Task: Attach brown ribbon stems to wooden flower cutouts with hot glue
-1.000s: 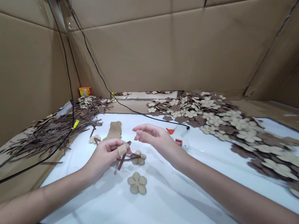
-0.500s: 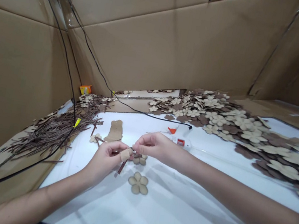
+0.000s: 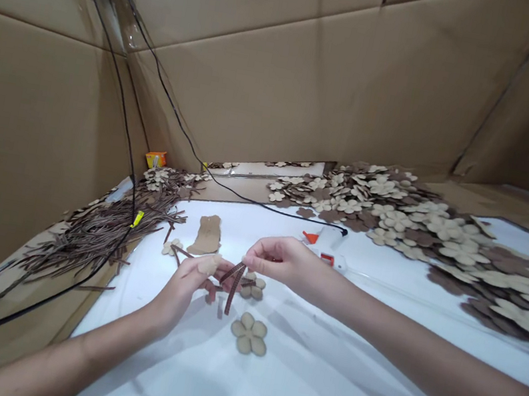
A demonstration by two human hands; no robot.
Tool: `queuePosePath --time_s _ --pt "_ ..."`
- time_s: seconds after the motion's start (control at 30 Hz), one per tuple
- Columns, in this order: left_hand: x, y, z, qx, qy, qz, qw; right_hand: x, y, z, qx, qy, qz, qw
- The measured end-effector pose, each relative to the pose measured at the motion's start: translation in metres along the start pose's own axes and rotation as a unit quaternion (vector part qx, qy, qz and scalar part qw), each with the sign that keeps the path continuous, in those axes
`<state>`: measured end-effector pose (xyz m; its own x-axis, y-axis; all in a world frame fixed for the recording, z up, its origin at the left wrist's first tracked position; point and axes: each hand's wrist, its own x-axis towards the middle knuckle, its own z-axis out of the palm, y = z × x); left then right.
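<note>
My right hand (image 3: 277, 259) pinches a brown stitched ribbon (image 3: 231, 294) between thumb and fingertips; the strip is doubled and its ends hang down. Just left of it, my left hand (image 3: 189, 287) has its fingers apart, close behind the ribbon; whether they touch it I cannot tell. A beige wrap (image 3: 208, 265) covers part of the left thumb. Below the hands, a beige five-petal flower (image 3: 249, 334) lies flat on the white board (image 3: 312, 395). Another beige flower (image 3: 253, 289), with a brown strip across it, sits beside the ribbon, partly hidden.
A glue gun (image 3: 331, 250) with an orange part lies beyond my right hand. Brown strips (image 3: 101, 231) are heaped at left, beige and brown flowers (image 3: 404, 214) at right. A torn cardboard piece (image 3: 208, 236) rests behind my left hand. A black cable (image 3: 125, 134) hangs by cardboard walls (image 3: 264, 76).
My left fingers have come off the ribbon and spread. The right hand has drawn the ribbon out, so its doubled lengths now show. The whole view has shifted slightly.
</note>
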<state>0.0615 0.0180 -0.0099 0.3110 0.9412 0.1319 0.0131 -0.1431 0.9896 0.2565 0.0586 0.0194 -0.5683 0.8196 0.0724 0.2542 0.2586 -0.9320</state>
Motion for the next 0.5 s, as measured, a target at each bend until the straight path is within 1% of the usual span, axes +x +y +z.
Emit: queuePosePath --time_s 0.1,0.17,0.23,0.37,0.5 --pt "0.001 -0.001 -0.001 0.030 0.045 0.001 0.999 0.000 -0.002 0.002 0.012 -0.011 0.009 1.000" --pt "0.002 0.000 0.000 0.042 0.064 -0.004 0.997 0.000 -0.004 0.004 0.014 -0.010 0.009 1.000" --pt "0.001 0.000 0.002 0.044 0.065 -0.006 0.997 -0.001 -0.006 0.007 0.021 -0.005 0.008 1.000" --pt "-0.001 0.000 0.005 0.073 0.058 0.011 0.996 -0.002 -0.008 0.011 0.036 0.005 0.000 0.999" --pt "-0.003 0.001 0.008 0.049 0.047 -0.003 0.998 -0.003 -0.006 0.013 0.007 0.020 -0.016 1.000"
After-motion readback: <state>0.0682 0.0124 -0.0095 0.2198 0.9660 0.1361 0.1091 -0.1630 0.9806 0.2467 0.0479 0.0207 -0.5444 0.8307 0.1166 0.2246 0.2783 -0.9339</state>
